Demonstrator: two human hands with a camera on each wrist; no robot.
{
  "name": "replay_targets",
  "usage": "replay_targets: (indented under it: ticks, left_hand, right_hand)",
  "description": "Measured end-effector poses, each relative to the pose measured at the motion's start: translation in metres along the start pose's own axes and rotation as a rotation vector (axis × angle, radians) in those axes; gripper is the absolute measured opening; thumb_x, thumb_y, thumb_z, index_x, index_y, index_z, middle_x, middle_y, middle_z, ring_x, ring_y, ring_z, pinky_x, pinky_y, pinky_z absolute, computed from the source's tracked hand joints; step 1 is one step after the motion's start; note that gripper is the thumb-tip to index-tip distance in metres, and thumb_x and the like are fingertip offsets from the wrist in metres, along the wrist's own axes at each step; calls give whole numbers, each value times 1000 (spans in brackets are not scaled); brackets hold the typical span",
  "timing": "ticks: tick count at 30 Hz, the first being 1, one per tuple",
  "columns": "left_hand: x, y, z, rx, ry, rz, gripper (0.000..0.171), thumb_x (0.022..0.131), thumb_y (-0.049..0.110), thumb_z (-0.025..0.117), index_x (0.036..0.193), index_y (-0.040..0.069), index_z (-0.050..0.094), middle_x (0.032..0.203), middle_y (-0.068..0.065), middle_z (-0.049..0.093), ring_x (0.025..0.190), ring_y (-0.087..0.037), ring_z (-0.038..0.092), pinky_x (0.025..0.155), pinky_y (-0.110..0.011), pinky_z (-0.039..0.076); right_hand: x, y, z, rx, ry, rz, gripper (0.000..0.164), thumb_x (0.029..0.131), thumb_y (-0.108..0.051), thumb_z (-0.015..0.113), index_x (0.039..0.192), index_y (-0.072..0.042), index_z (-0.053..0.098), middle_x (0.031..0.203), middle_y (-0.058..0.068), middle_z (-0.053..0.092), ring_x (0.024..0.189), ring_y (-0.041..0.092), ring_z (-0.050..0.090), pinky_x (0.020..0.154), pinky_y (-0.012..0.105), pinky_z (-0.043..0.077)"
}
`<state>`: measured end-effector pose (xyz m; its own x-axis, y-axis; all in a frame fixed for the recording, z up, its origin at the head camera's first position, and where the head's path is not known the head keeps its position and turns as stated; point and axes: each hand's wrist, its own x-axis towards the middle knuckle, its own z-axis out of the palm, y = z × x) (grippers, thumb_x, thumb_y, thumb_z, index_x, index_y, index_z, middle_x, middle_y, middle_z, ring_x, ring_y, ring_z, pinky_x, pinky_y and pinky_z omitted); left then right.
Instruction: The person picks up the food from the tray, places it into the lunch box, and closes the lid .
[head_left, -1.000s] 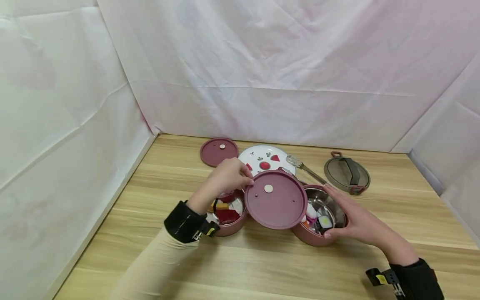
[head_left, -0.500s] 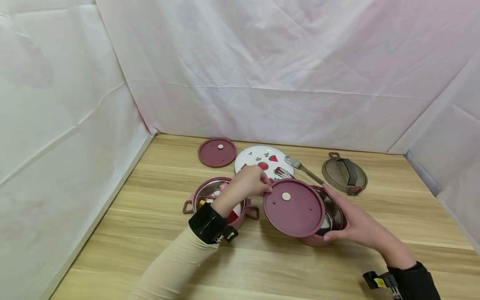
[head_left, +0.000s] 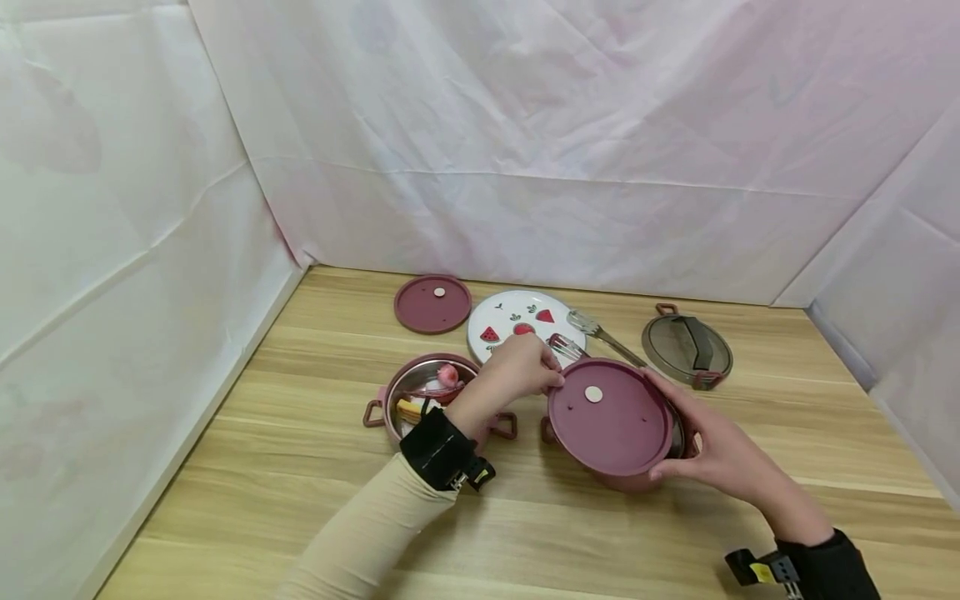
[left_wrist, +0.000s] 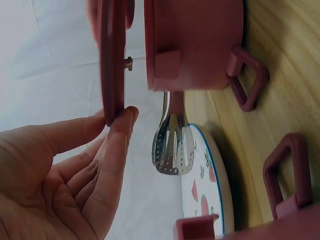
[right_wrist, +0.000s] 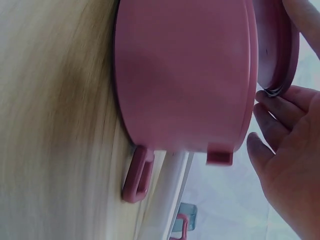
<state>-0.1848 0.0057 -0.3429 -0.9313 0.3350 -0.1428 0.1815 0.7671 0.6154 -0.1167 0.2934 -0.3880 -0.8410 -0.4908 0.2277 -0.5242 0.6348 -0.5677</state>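
My left hand (head_left: 521, 367) pinches the left edge of a round dark-pink pot lid (head_left: 611, 425). In the head view the lid covers most of the right pot (head_left: 633, 483). The left wrist view shows the lid (left_wrist: 112, 60) apart from the pot's rim, its small knob-like peg facing the pot (left_wrist: 197, 45). My right hand (head_left: 720, 450) is spread at the right pot's right side, thumb near the front rim and fingers toward the back. In the right wrist view its fingertips (right_wrist: 270, 120) are at the lid's edge, close to the rim.
The left pot (head_left: 387, 408) holds toy food, including a pink round piece (head_left: 447, 375). Behind stand a second pink lid (head_left: 432, 312), a watermelon-patterned plate (head_left: 517, 304), a slotted spatula (left_wrist: 172, 150), another long-handled utensil (head_left: 618, 343) and a grey see-through lid (head_left: 667, 346). White cloth encloses the table.
My left hand has carried the lid rightward from between the two pots to over the right pot, hiding the contents there. More of the left pot shows. My right hand has stayed nearly still.
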Motion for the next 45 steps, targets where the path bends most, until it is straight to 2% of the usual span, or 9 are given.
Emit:
replay_targets:
  ticks: [4, 7, 9, 12, 17, 29, 42, 43, 45]
  left_hand:
    - [-3, 3, 3, -26, -15, 73, 27, 88, 31, 77, 111, 18, 78, 98, 4, 78, 87, -7, 67, 72, -19, 50]
    - [-7, 6, 5, -14, -49, 157, 44, 86, 36, 79, 125, 16, 70, 110, 3, 76, 100, -10, 69, 84, -21, 53]
    - [-10, 8, 9, 9, -70, 199, 61, 82, 40, 81, 135, 16, 63, 119, 3, 73, 109, -11, 66, 92, -23, 53]
    - [-15, 12, 15, 69, -83, 250, 89, 77, 46, 84, 150, 16, 45, 134, 1, 66, 123, -13, 61, 103, -26, 50]
    - [-21, 16, 30, 124, -45, 327, 107, 72, 45, 88, 156, 15, 30, 151, -1, 51, 137, -15, 50, 111, -29, 45]
    - [-23, 15, 56, 249, -28, 240, 110, 73, 54, 83, 157, 13, 25, 160, 0, 38, 143, -14, 44, 113, -29, 44]
    - [-23, 14, 59, 253, -46, 214, 110, 73, 54, 84, 158, 14, 26, 159, 0, 40, 140, -14, 47, 111, -31, 46]
    - [-23, 14, 59, 263, -43, 211, 111, 73, 55, 83, 158, 13, 25, 159, 0, 40, 140, -14, 47, 111, -30, 46]
    - [-25, 17, 60, 292, -39, 213, 116, 72, 60, 81, 158, 10, 23, 162, -3, 36, 144, -15, 42, 114, -30, 43]
  right_hand:
    - [-3, 5, -4, 5, 3, 7, 115, 65, -20, 93, 159, -18, 27, 159, 15, 38, 133, -18, 32, 87, 8, 41]
    - [-6, 9, -8, 25, 14, 8, 113, 67, -16, 91, 159, -18, 26, 157, 20, 38, 137, -20, 26, 99, 0, 31]
    - [-8, 11, -10, 33, 22, 17, 113, 68, -15, 91, 159, -19, 25, 157, 23, 38, 138, -21, 21, 101, -5, 21]
    - [-11, 15, -12, 38, 33, 42, 111, 69, -14, 90, 159, -20, 26, 156, 23, 38, 138, -22, 19, 101, -6, 20]
    - [-17, 23, -12, 21, 31, 89, 111, 70, -16, 90, 159, -23, 25, 159, 17, 36, 136, -24, 18, 100, -6, 19]
    - [-24, 32, -7, -1, 6, 66, 112, 68, -20, 91, 159, -16, 25, 155, 29, 37, 135, -25, 20, 100, -7, 18]
    - [-23, 34, -6, -2, -26, 94, 112, 71, -25, 90, 160, -19, 23, 157, 27, 35, 132, -26, 21, 99, -7, 20]
    - [-23, 33, -6, -10, -33, 105, 112, 71, -26, 90, 160, -20, 22, 158, 25, 34, 132, -25, 21, 99, -6, 20]
    - [-23, 28, -9, -25, -44, 124, 112, 74, -26, 88, 161, -22, 18, 160, 24, 31, 137, -18, 22, 113, 14, 32]
